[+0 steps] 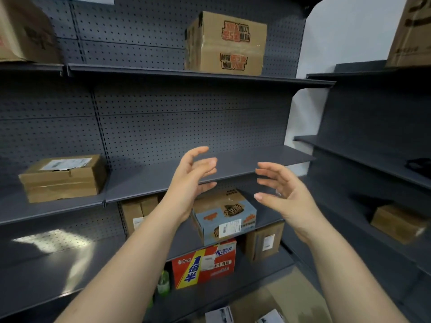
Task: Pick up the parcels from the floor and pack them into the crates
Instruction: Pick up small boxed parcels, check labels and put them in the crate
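Observation:
Both my hands are raised in front of dark grey shelving and hold nothing. My left hand (189,180) and my right hand (284,194) face each other, palms inward, fingers loosely spread, with a gap between them. Behind the gap runs the bare middle shelf (245,164). Just below my hands sits a blue-and-brown printed carton (227,217) on a lower shelf. A red and yellow carton (205,262) stands one shelf further down. At the bottom edge, parts of white parcels (220,314) lie on the floor. No crate is in view.
A brown labelled box (63,177) rests on the middle shelf at left. A large printed carton (226,43) stands on the top shelf. Plain brown boxes (264,243) sit low at right. A second shelf unit (373,159) with a box (396,222) stands at right.

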The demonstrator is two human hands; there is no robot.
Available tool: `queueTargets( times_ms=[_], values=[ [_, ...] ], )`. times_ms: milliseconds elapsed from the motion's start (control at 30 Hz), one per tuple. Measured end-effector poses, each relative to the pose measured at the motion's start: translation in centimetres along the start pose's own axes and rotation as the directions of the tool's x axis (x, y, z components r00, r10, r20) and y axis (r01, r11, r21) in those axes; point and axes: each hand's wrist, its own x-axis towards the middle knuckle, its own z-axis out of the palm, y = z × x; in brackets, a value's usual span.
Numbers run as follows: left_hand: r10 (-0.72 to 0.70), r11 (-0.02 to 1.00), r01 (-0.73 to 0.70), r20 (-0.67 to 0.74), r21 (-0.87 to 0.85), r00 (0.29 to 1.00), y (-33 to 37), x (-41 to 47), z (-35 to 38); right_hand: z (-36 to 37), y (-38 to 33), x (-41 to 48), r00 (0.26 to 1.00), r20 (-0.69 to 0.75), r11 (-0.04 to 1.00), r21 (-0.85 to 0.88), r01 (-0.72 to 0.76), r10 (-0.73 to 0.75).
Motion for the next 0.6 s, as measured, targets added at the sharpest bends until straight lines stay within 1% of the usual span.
queueTargets(
  times_ms=[133, 267, 467, 600],
  values=[
    [-0.012, 0.998, 0.009, 0.051, 0.056, 0.999, -0.8, 2.7, -1.5, 1.5, 1.0, 1.8, 0.999, -0.037, 1.0, 0.01, -0.019, 0.019],
    [-0.013, 0.998, 0.007, 0.095, 0.067, 0.995, -2.3, 4.8, -2.6, 2.4, 2.5, 3.0, 0.998, -0.057, 1.0, 0.003, -0.019, 0.019],
    [-0.053, 0.996, 0.045, 0.114, 0.074, 0.992, -5.2, 7.0, -2.8, 2.1, 4.9, 4.8, 0.993, -0.113, 0.999, 0.014, -0.045, 0.047],
    [-0.051, 0.996, 0.044, 0.1, 0.072, 0.994, -6.5, 9.1, -1.6, 1.1, 7.2, 6.6, 0.993, -0.1, 0.998, 0.018, -0.053, 0.054]
  ],
)
